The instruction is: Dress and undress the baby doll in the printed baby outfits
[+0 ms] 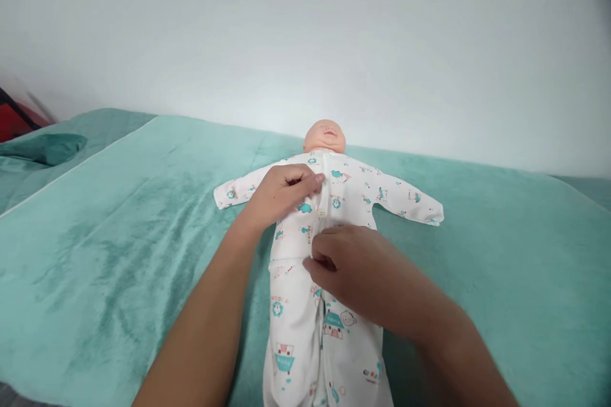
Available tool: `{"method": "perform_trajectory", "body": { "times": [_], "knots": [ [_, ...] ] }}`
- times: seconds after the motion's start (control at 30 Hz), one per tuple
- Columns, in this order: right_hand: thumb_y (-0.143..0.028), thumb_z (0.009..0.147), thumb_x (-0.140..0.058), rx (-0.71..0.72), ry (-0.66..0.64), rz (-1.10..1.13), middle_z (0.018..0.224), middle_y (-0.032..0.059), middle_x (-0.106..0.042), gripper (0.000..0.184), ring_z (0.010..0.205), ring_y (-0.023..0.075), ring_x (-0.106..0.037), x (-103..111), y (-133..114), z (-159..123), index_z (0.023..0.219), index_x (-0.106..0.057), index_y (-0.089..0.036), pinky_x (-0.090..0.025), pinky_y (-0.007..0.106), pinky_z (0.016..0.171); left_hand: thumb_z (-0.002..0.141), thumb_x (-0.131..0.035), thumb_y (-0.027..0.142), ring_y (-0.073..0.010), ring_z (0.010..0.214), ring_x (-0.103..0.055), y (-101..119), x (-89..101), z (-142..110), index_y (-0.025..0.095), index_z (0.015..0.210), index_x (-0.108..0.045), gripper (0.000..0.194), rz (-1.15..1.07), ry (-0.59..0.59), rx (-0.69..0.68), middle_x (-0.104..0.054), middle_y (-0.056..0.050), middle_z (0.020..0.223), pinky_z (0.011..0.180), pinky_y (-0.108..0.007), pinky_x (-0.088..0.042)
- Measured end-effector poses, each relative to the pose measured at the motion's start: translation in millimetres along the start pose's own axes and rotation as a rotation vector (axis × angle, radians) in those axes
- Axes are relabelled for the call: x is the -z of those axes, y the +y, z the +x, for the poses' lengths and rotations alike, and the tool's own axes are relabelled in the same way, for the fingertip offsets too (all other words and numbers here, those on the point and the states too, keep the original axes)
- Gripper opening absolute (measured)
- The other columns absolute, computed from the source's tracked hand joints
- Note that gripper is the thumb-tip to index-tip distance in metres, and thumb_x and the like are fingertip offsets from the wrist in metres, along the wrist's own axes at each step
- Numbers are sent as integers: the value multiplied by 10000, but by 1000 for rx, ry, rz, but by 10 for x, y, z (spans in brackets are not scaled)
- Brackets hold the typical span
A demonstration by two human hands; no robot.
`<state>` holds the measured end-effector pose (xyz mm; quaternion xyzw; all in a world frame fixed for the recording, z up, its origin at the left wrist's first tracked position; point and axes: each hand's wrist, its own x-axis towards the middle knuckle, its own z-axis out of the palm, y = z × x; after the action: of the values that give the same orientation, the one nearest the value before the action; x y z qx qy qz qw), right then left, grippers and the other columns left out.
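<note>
— Fastening the white printed sleepsuit on the doll, I'd say; it lies face-up on the green bed cover.
— And the fingers?
— Left hand presses the chest flat, right hand pinches the front edge. Aligning the next snap seems due.

No legible txt; tiny print on romper too blurred to read
</note>
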<state>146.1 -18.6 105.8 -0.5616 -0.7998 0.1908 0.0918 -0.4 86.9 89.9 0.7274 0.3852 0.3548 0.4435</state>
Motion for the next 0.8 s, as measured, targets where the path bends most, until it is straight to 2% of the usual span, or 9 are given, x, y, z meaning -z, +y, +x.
{"method": "perform_trajectory", "body": {
  "times": [0.17, 0.3, 0.37, 0.43, 0.5, 0.53, 0.63, 0.7, 0.8],
  "knots": [
    [-230, 909, -500, -4, 46, -43, 530, -19, -429, 384, 519, 114, -294, -6, -48, -10, 559, -348, -195, -187, 311, 518, 831, -675, 390, -106, 621, -505, -76, -79, 41, 219, 941, -654, 205, 65, 100, -59, -598, 22, 759, 578, -233, -429],
    [-316, 939, -534, 170, 32, 159, 515, -35, -439, 423, 521, 107, -354, 27, -23, -21, 559, -392, -195, -293, 297, 563, 905, -553, 317, -149, 742, -562, -208, -103, 109, 229, 1023, -655, 180, 327, 237, -115, -618, -3, 840, 697, -278, -458],
    [-361, 962, -515, 201, 195, 375, 619, -21, -576, 380, 596, 124, -498, 6, 60, 24, 613, -505, -210, -399, 297, 639, 946, -463, 285, -190, 859, -594, -286, -89, 144, 222, 1071, -644, 229, 475, 305, -123, -651, -39, 951, 761, -315, -463],
    [-378, 976, -493, 136, 515, 526, 906, 20, -711, 267, 854, 178, -636, -53, 208, 108, 810, -648, -236, -479, 328, 811, 966, -387, 230, -234, 994, -593, -359, -63, 170, 214, 1148, -626, 301, 625, 332, -124, -657, -83, 1079, 829, -358, -461],
    [-411, 965, -509, 24, 754, 554, 1246, 53, -677, 261, 1181, 230, -593, -134, 408, 215, 1089, -683, -260, -437, 404, 1035, 959, -357, 179, -277, 1097, -566, -423, -34, 183, 206, 1205, -613, 356, 789, 329, -102, -644, -119, 1157, 885, -407, -448],
    [-443, 952, -528, -30, 773, 555, 1374, 58, -614, 335, 1299, 245, -525, -173, 515, 270, 1205, -660, -269, -379, 441, 1117, 956, -355, 170, -297, 1136, -551, -453, -21, 186, 207, 1220, -612, 370, 863, 317, -78, -636, -131, 1187, 909, -432, -439],
    [-544, 936, -518, -148, 637, 633, 1570, 41, -429, 551, 1461, 243, -358, -262, 799, 417, 1420, -537, -281, -240, 469, 1224, 961, -352, 178, -322, 1210, -522, -546, 12, 204, 224, 1268, -599, 397, 995, 280, 35, -610, -130, 1287, 995, -509, -387],
    [-578, 946, -475, -164, 582, 678, 1613, 18, -354, 600, 1503, 225, -278, -298, 931, 497, 1471, -485, -287, -177, 450, 1251, 982, -322, 205, -312, 1226, -522, -610, 22, 235, 236, 1341, -553, 428, 1021, 263, 85, -599, -121, 1331, 1050, -539, -339],
    [-602, 957, -414, -164, 605, 626, 1636, -1, -301, 615, 1533, 214, -193, -352, 1068, 597, 1491, -457, -299, -116, 460, 1259, 1023, -259, 307, -311, 1195, -545, -694, 13, 298, 235, 1387, -516, 451, 1046, 273, 104, -629, -121, 1292, 1046, -543, -329]
  ]
}}
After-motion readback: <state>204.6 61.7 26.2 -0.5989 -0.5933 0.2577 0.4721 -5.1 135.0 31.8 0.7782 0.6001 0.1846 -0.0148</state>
